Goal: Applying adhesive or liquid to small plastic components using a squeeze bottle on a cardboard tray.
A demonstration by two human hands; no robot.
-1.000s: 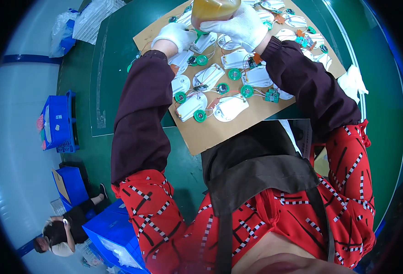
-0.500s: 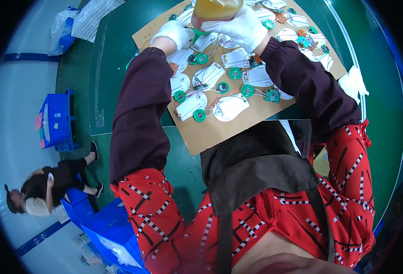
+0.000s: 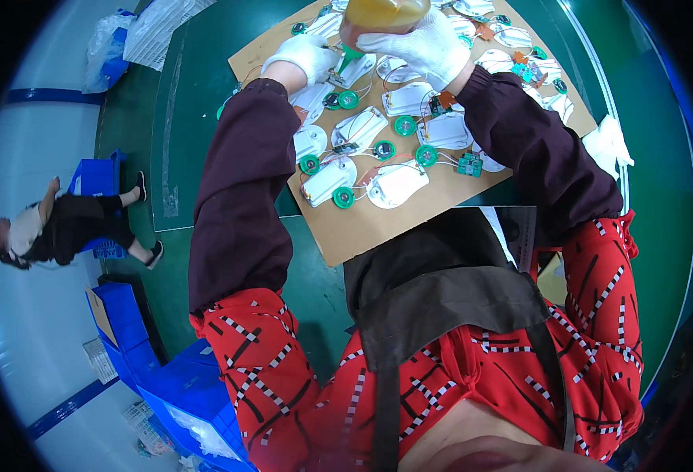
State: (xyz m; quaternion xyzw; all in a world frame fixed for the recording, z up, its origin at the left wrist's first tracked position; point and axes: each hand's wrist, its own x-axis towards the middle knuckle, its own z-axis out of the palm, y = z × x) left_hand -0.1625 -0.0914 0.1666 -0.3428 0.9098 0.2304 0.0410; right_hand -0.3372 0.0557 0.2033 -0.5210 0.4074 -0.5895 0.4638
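My right hand [image 3: 425, 51], in a white glove, is wrapped round a squeeze bottle [image 3: 386, 14] with amber contents. Its green nozzle [image 3: 349, 57] points down at a white plastic housing [image 3: 358, 72]. Beside that nozzle my gloved left hand [image 3: 303, 59] has its fingers bent together at the housing's left side; what they pinch, if anything, is hidden. Several more white housings [image 3: 397, 186] lie around, wired to round green speakers [image 3: 343, 197] and small green circuit boards [image 3: 469, 164]. All rest on a brown board [image 3: 338, 232].
The board sits on a green table [image 3: 205, 141]. A white cloth [image 3: 607, 145] lies at the right edge. Off to the left, a person [image 3: 63, 224] walks past blue bins [image 3: 95, 177]; more blue bins [image 3: 189, 393] stand at the lower left.
My right hand and the bottle have shifted slightly right. My left hand has moved a little right too. The person at the left has walked farther up the picture.
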